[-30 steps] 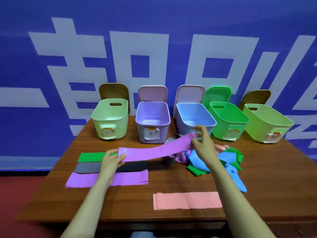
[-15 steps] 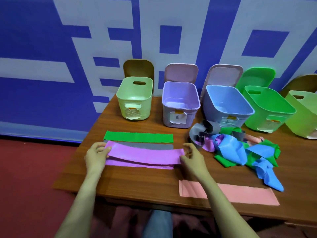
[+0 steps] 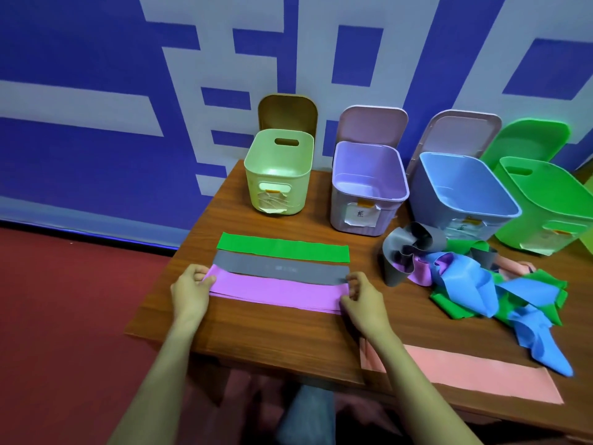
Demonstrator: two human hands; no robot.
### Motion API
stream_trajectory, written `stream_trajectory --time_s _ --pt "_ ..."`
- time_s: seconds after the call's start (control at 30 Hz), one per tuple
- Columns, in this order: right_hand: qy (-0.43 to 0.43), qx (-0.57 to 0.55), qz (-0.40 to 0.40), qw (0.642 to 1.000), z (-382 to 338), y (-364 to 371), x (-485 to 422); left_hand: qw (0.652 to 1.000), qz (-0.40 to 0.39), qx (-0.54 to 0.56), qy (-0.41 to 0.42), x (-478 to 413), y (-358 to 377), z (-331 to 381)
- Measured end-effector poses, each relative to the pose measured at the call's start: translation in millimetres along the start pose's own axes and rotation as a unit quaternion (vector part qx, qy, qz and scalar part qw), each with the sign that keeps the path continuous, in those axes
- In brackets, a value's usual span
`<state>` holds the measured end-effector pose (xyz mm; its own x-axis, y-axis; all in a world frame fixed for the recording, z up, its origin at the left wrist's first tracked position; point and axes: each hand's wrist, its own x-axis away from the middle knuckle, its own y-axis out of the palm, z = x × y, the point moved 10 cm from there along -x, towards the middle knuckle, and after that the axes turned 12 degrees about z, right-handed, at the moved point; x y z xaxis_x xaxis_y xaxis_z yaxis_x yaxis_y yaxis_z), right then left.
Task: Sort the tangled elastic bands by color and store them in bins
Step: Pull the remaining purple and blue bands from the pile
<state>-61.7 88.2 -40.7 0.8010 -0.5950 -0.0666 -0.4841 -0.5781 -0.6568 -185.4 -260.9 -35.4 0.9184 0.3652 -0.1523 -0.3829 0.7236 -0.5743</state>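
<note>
A purple band [image 3: 276, 290] lies flat on the table on top of another purple one. My left hand [image 3: 190, 289] pinches its left end and my right hand [image 3: 362, 295] pinches its right end. Behind it lie a grey band [image 3: 282, 268] and a green band [image 3: 282, 247], both flat. A tangled heap of grey, purple, blue and green bands [image 3: 475, 281] sits to the right. A pink band [image 3: 475, 372] lies flat near the front edge.
Along the back stand a pale yellow-green bin [image 3: 277, 175], a purple bin [image 3: 369, 187], a blue bin [image 3: 462, 191] and a green bin [image 3: 552, 200], all with nothing in them, lids leaning on the blue wall. The table's left edge [image 3: 179, 252] drops to red floor.
Both hands carried the purple band from mid-air near the heap down to the left and laid it on the first purple band. The camera view swung left and down.
</note>
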Motion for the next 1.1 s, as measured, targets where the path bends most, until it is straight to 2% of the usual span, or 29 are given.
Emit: stream_trajectory --time_s 0.13,0.23,0.37,0.43,0.53,0.63,0.8,0.97,1.1 --pt "-0.014 0.041 0.004 0.999 -1.1 4.5 0.2 1.0 -0.002 -0.001 0.018 3.2 2.1 0.3" --pt "-0.034 0.119 0.004 0.992 -7.6 11.0 3.2 0.999 -0.002 -0.013 0.04 6.0 3.4 2.7" --pt "-0.073 0.26 0.035 0.962 -17.4 6.7 3.4 0.995 0.02 -0.057 0.082 11.8 2.3 10.9" --pt "-0.1 0.288 0.052 0.951 -17.9 1.9 2.7 0.988 0.036 -0.105 0.108 15.3 0.8 15.0" --pt "-0.124 0.272 0.074 0.951 -14.2 -5.1 6.8 0.964 0.052 -0.188 0.179 20.7 3.4 27.6" --pt "-0.121 0.267 0.062 0.954 -9.7 -6.2 12.1 0.94 0.014 -0.253 0.227 29.2 21.0 38.9" --pt "-0.118 0.258 0.05 0.957 -6.8 -10.9 15.2 0.925 -0.022 -0.325 0.198 41.4 29.7 44.2" --pt "-0.126 0.249 0.011 0.96 -7.6 -7.7 17.1 0.889 -0.11 -0.406 0.181 63.1 44.9 43.1" --pt "-0.141 0.212 0.001 0.967 -15.2 -17.6 16.1 0.891 -0.13 -0.383 0.207 91.1 59.7 75.4"
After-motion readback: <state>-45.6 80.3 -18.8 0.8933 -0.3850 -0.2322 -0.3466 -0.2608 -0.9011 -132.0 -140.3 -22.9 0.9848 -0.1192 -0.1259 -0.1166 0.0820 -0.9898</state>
